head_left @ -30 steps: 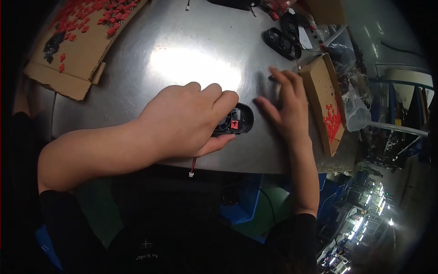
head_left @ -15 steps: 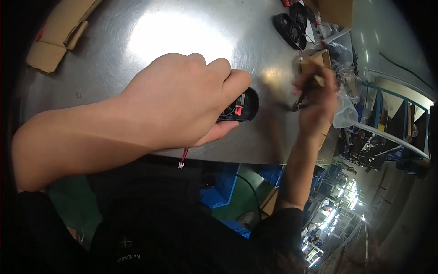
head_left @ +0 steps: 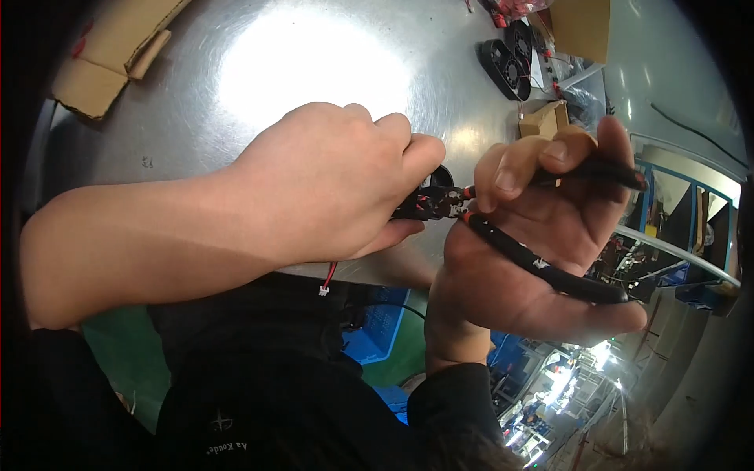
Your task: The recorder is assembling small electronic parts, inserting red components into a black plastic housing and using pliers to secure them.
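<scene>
The largest thing is the metal counter [head_left: 188, 157], its far edge cut off by the frame and its middle washed out by glare. At upper left a folded cardboard piece [head_left: 110, 59] is cropped by the dark rim. The right hand [head_left: 550, 220], palm toward the camera, holds black-handled pliers [head_left: 518, 253], its fingers [head_left: 506, 182] curled over the upper handle while the lower one lies across the palm; the handles are spread wide. The left hand [head_left: 338, 180] is closed around a black housing [head_left: 441, 174], most of it hidden under the knuckles, with one rounded end showing beyond the fingers, on the side facing the right hand. The pliers' dark head meets that end in view, but whether it touches is hard to make out. Beyond, near the counter's right side, lie black fan units [head_left: 503, 67]. Smallest, a white connector [head_left: 323, 291] hangs on red and black wires [head_left: 331, 272] below the left wrist, their upper ends hidden.
</scene>
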`<state>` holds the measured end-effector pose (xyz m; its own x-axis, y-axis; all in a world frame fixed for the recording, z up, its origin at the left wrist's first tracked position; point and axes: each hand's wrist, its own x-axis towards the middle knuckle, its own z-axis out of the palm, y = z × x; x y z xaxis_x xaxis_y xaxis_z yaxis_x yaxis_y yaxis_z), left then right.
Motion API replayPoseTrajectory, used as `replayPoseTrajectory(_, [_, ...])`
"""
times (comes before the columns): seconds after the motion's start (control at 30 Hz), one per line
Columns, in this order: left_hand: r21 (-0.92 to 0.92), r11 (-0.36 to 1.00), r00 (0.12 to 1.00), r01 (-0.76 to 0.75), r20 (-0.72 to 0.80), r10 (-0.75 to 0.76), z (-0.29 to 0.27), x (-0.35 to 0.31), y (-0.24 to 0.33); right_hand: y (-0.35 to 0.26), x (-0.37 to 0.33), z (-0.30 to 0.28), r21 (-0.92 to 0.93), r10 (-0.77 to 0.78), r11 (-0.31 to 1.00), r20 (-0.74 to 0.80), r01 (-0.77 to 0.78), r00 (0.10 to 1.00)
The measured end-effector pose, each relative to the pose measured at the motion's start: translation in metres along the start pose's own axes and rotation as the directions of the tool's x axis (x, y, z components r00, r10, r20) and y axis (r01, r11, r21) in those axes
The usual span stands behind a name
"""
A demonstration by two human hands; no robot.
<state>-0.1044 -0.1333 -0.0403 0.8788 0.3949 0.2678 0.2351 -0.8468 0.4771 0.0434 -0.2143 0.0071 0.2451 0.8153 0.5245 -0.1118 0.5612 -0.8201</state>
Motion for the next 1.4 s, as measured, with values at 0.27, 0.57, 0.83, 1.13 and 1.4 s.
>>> replayPoseTrajectory(0.27, [-0.040,0.999,1.000,0.004,-0.031,-0.005,-0.002,-0.003,-0.002,0.005,-0.003,0.014,-0.070,-0.062,0.996,-0.049,0.059,0.997])
replayPoseTrajectory(0.57, [-0.075,0.996,0.999,0.042,0.006,-0.042,-0.004,-0.002,0.001,0.002,-0.005,0.018,-0.161,-0.065,0.985,-0.052,0.056,0.997])
replayPoseTrajectory(0.83, [-0.065,0.992,0.994,0.104,0.046,-0.101,-0.004,-0.002,0.004,-0.001,-0.004,0.028,-0.215,0.067,0.973,-0.069,-0.080,0.995])
replayPoseTrajectory(1.13, [-0.067,0.995,0.997,0.079,0.013,-0.078,0.001,0.002,0.006,-0.002,-0.006,0.032,-0.264,0.057,0.961,-0.094,-0.080,0.994])
replayPoseTrajectory(1.4, [-0.004,1.000,1.000,0.017,0.002,-0.017,0.000,-0.002,0.001,-0.011,0.007,-0.012,0.208,0.286,0.925,0.173,-0.319,0.942])
